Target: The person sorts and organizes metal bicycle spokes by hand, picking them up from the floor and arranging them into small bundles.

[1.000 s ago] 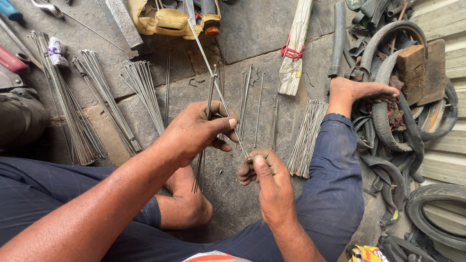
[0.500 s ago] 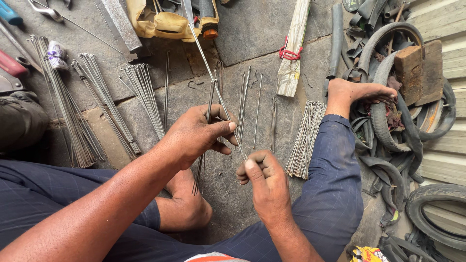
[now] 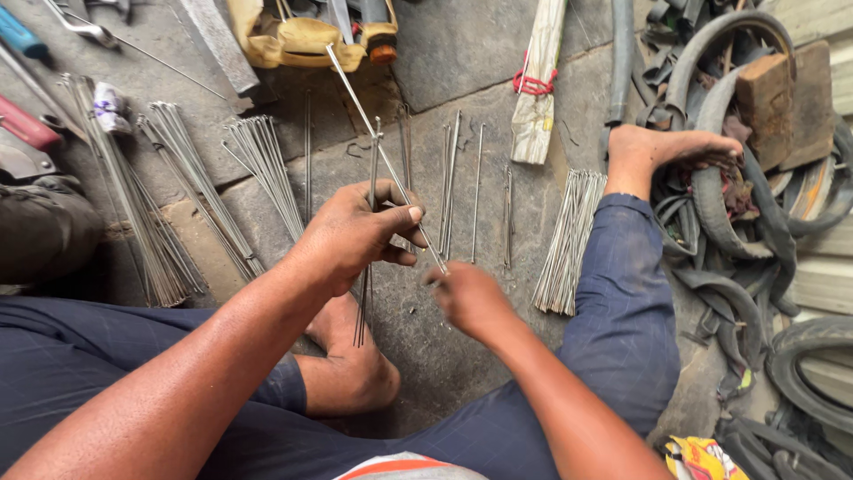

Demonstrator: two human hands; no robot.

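I sit on a stone floor with thin metal spokes laid out before me. My left hand (image 3: 355, 233) grips a small bunch of spokes (image 3: 364, 307) held nearly upright, their lower ends hanging toward my foot. My right hand (image 3: 469, 298) pinches the near end of one long spoke (image 3: 378, 147). That spoke slants up and left, across the left hand's fingers, to the yellow bag (image 3: 306, 40). Several loose spokes (image 3: 453, 187) lie on the floor just beyond both hands.
Bundles of spokes lie at left (image 3: 151, 209), centre left (image 3: 267, 169) and right (image 3: 569, 240). A wrapped bundle tied with red band (image 3: 538, 89) lies farther off. Old tyres (image 3: 737, 204), a wooden block (image 3: 786, 98) and my bare foot (image 3: 666, 151) crowd the right. Hand tools (image 3: 35, 98) sit top left.
My right hand has moved up and turned, drawing the single long spoke toward me. My left hand keeps its bunch in about the same place.
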